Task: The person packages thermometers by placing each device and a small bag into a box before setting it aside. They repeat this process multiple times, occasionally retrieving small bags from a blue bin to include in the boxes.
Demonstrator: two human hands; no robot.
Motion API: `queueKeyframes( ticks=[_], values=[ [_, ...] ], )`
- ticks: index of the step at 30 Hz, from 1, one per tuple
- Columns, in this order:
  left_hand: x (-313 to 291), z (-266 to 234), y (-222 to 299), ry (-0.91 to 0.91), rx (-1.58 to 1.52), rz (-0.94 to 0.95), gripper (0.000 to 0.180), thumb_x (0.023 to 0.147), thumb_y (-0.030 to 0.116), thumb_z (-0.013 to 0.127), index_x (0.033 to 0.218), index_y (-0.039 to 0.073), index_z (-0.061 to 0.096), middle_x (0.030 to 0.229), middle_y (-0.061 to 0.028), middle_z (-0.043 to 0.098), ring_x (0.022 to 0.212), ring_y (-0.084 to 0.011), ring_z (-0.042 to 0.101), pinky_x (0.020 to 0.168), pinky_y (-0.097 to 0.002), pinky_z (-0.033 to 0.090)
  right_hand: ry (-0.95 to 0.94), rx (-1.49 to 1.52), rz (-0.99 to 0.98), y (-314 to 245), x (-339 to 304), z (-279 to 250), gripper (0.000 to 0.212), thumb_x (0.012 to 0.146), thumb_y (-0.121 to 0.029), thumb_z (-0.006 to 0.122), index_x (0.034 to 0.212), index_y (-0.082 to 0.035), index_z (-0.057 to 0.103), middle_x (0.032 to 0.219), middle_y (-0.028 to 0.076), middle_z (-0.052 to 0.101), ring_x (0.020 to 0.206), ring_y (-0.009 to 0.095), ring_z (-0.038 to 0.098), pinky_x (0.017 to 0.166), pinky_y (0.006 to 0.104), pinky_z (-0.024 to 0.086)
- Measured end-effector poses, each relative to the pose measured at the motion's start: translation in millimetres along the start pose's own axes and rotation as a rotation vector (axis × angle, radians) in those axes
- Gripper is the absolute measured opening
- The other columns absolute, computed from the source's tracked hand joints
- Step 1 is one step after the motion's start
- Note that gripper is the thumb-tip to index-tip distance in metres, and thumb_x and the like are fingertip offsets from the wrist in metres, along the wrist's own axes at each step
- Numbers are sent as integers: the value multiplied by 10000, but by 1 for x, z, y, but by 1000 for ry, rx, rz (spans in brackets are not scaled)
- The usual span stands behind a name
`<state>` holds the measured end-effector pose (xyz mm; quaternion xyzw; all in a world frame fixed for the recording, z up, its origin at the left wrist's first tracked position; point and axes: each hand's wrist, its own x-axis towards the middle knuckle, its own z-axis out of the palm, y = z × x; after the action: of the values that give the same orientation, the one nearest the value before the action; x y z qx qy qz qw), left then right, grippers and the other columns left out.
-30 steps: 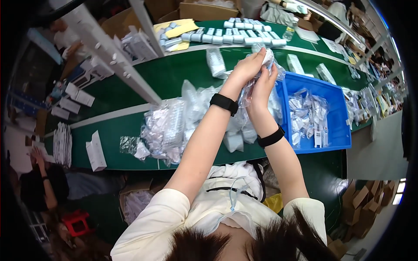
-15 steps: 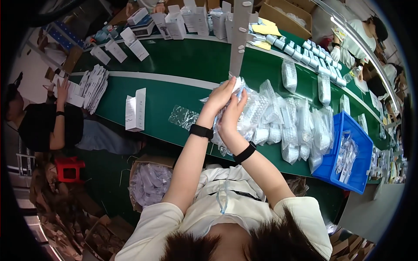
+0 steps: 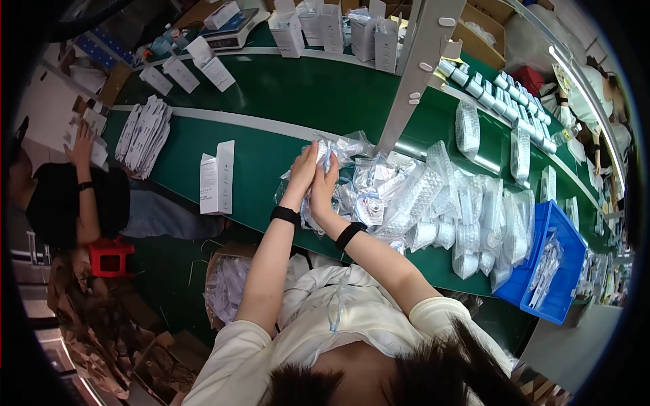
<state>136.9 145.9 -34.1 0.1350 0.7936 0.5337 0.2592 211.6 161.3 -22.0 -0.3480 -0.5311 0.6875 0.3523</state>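
Observation:
My left hand [image 3: 302, 168] and my right hand [image 3: 323, 193] are close together over the green bench, palms facing. Between them they grip a clear plastic bag [image 3: 328, 150] with something white and blue in it; the fingers partly cover its contents. More clear bags [image 3: 371, 184] with white parts lie loosely heaped just right of my hands. Beyond that heap, several bubble-wrapped packets [image 3: 467, 216] lean side by side. To the left of my hands, a white carton [image 3: 217, 181] stands upright with a flap raised.
A blue bin [image 3: 536, 227] with small packets sits at the bench's right edge. A grey metal post [image 3: 413, 81] rises behind the heap. Flat white cartons [image 3: 143, 135] are stacked at left, near a seated co-worker [image 3: 74, 196]. A box of plastic bags [image 3: 223, 284] stands below the bench.
Both my hands have moved left with the bag, uncovering the heap of clear bags. The whole view has shifted a little. The co-worker's hand at left has moved over the papers or cartons there.

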Motion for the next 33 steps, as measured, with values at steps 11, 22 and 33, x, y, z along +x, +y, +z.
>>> queueKeyframes(
  ticks=[11,22,33],
  values=[
    [28,-12,-38,-27,260,468,358,882,334,408,1146,106,493,1170,-175,462,1054,-363,424,905,-465,309,-122,-528,-259,40,18,-35,550,797,-223,553,1285,-83,342,1294,254,280,1164,407,323,957,403,317],
    [17,-41,22,-144,1281,368,562,776,439,550,1270,221,392,1231,-176,441,1110,-403,410,901,-537,310,-225,-1485,-379,4,-5,-53,628,708,-302,643,1267,-150,400,1270,277,321,1121,416,372,887,443,389],
    [117,-11,82,-426,1014,639,560,760,395,581,1242,153,428,1269,-173,401,1120,-358,427,869,-506,374,238,-1507,6,-66,-87,-187,618,701,-196,652,1234,-27,390,1079,185,469,956,330,458,780,365,423]
  ],
)
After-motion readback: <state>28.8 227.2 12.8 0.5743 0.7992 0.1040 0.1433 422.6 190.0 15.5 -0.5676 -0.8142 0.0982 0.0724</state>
